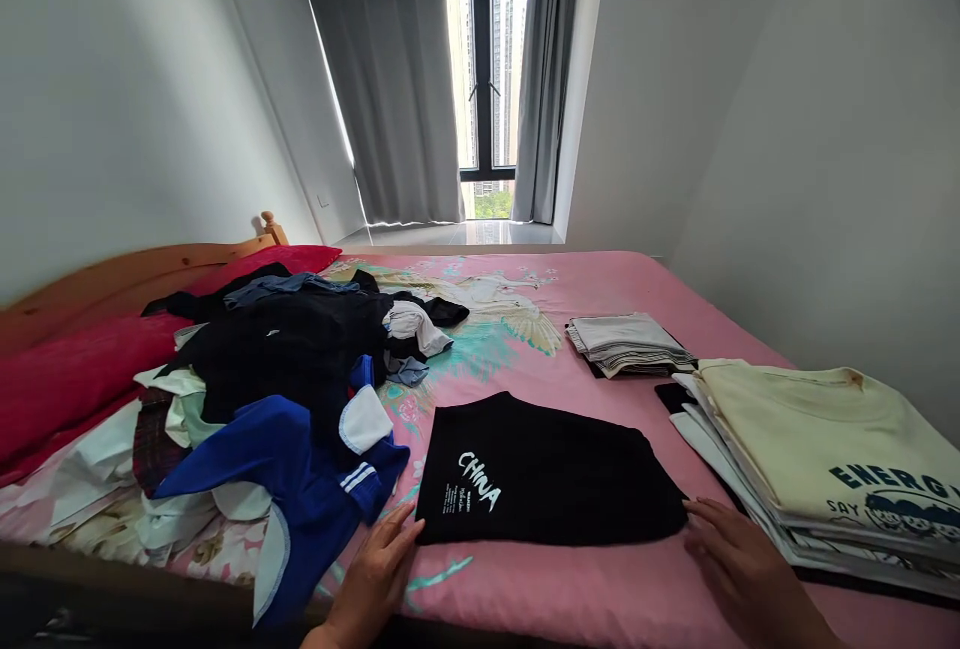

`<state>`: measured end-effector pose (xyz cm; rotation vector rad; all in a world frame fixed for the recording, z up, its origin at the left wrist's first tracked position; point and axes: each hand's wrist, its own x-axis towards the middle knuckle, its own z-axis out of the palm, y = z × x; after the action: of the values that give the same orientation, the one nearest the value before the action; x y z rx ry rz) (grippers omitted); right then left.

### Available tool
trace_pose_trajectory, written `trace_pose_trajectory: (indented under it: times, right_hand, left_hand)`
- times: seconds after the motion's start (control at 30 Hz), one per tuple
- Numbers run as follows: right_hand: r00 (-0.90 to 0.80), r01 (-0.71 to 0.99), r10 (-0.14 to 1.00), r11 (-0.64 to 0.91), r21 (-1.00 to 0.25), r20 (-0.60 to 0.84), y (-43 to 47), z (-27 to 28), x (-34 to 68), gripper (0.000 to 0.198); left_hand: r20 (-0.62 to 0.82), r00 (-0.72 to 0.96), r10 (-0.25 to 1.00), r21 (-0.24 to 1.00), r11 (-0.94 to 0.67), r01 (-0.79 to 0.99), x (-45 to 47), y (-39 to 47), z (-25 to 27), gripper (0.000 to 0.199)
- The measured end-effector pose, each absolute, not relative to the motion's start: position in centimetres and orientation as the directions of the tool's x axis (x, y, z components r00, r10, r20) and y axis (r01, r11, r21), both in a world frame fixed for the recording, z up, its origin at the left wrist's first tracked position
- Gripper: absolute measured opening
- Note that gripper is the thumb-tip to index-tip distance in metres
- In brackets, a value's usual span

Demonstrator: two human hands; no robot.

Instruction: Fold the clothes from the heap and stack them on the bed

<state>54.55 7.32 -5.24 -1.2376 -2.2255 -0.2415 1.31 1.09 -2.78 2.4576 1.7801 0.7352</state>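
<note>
A pair of black shorts, folded in half with white "CHINA" lettering, lies flat on the pink bed sheet in front of me. At its lower left corner is my left hand, fingers stretched out and fingertips touching the edge. My right hand lies by the lower right corner, its fingers extended and the fingertips at the cloth's edge. Neither hand grips anything that I can see. To the right stands a stack of folded T-shirts, a cream one with dark print on top.
A loose heap of dark clothes covers the left side, with a blue and white garment nearest me. Farther back on the right sits a smaller folded pile. Red pillows rest against the wooden headboard. Grey curtains flank a window.
</note>
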Motion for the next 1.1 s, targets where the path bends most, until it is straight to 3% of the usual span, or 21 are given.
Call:
trace_pose_trajectory:
  times: [0.17, 0.27, 0.4, 0.53, 0.6, 0.67, 0.77, 0.87, 0.93, 1.03, 1.1]
  right_hand:
    - [-0.332, 0.805, 0.775, 0.530, -0.267, 0.538, 9.1, -1.4, 48.3, 0.023]
    - [-0.362, 0.816, 0.809, 0.515, -0.262, 0.463, 11.0, -0.5, 43.0, 0.030]
    - [-0.452, 0.832, 0.817, 0.531, -0.162, 0.358, 13.1, -2.2, 40.3, 0.040]
    - [-0.254, 0.945, 0.914, 0.305, -0.122, 0.316, 13.2, -5.6, 43.9, 0.039]
    - [-0.088, 0.967, 0.948, 0.155, -0.201, 0.305, 12.2, -6.8, 46.4, 0.044]
    - [0.085, 0.931, 0.962, 0.017, -0.366, 0.260, 11.1, -7.2, 48.6, 0.054]
    - [0.294, 0.744, 0.953, -0.182, -0.643, 0.071, 10.5, -6.9, 51.0, 0.066]
    - [0.284, 0.601, 0.950, -0.280, -0.748, -0.128, 12.0, -6.2, 52.7, 0.063]
    - [0.221, 0.564, 0.947, -0.319, -0.761, -0.233, 13.7, -5.7, 53.3, 0.055]
    - [0.141, 0.496, 0.921, -0.384, -0.779, -0.365, 16.0, -4.7, 53.4, 0.042]
    - [0.104, 0.460, 0.908, -0.406, -0.790, -0.407, 17.2, -4.2, 53.1, 0.038]
  left_hand:
    - [0.418, 0.267, 0.869, 0.347, -0.424, 0.837, 5.4, 4.8, -0.4, 0.041]
    - [0.378, 0.311, 0.872, 0.352, -0.446, 0.823, 8.7, 8.6, -0.2, 0.047]
    - [0.219, 0.320, 0.922, 0.320, -0.377, 0.869, 10.8, 13.9, -0.5, 0.045]
    - [0.011, 0.219, 0.976, 0.222, -0.216, 0.951, 9.3, 17.8, -0.9, 0.048]
    - [-0.040, 0.145, 0.989, 0.209, -0.134, 0.969, 8.1, 19.0, -1.6, 0.056]
    - [-0.076, 0.091, 0.993, 0.198, -0.075, 0.977, 7.0, 19.7, -2.6, 0.063]
    - [-0.120, 0.059, 0.991, 0.168, -0.039, 0.985, 6.3, 20.2, -3.7, 0.066]
    - [-0.116, 0.044, 0.992, 0.149, -0.026, 0.988, 7.0, 20.2, -3.4, 0.064]
    - [-0.028, 0.035, 0.999, 0.130, -0.031, 0.991, 8.6, 19.6, -2.9, 0.058]
    - [0.129, 0.149, 0.980, 0.129, -0.165, 0.978, 12.0, 17.7, -2.4, 0.051]
    - [0.155, 0.265, 0.952, 0.149, -0.288, 0.946, 14.2, 16.1, -2.3, 0.050]
